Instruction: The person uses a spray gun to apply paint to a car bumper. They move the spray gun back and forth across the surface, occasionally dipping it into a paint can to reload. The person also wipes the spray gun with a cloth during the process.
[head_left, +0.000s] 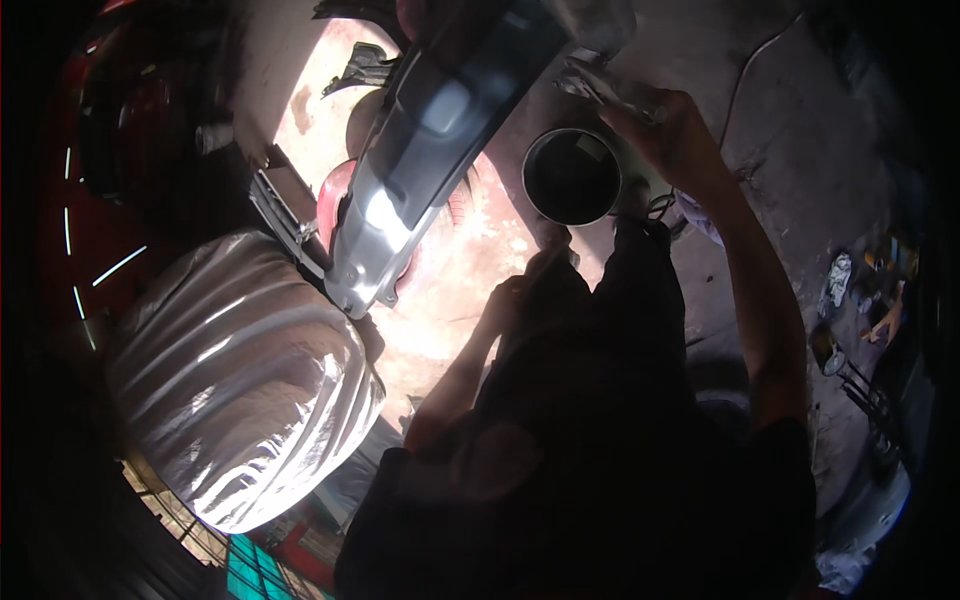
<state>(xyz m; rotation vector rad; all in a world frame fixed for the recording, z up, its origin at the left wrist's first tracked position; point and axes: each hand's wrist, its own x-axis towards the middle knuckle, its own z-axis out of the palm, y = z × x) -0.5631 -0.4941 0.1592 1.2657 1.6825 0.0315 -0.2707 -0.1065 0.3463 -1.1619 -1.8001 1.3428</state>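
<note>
Perhaps a low swing by the right hand (668, 135), gripping a silvery object (597, 83), could tip the round container (572, 187); whether the left hand (513, 289) holds anything, I cannot tell.

Left of the right hand (668, 130), a grey panel (425, 150) blocks passage; rightward, floor (820, 130) lies open past a thin cable (739, 85).

Nothing can be read here — no words, numbers or signs (nor any label or brand).
</note>
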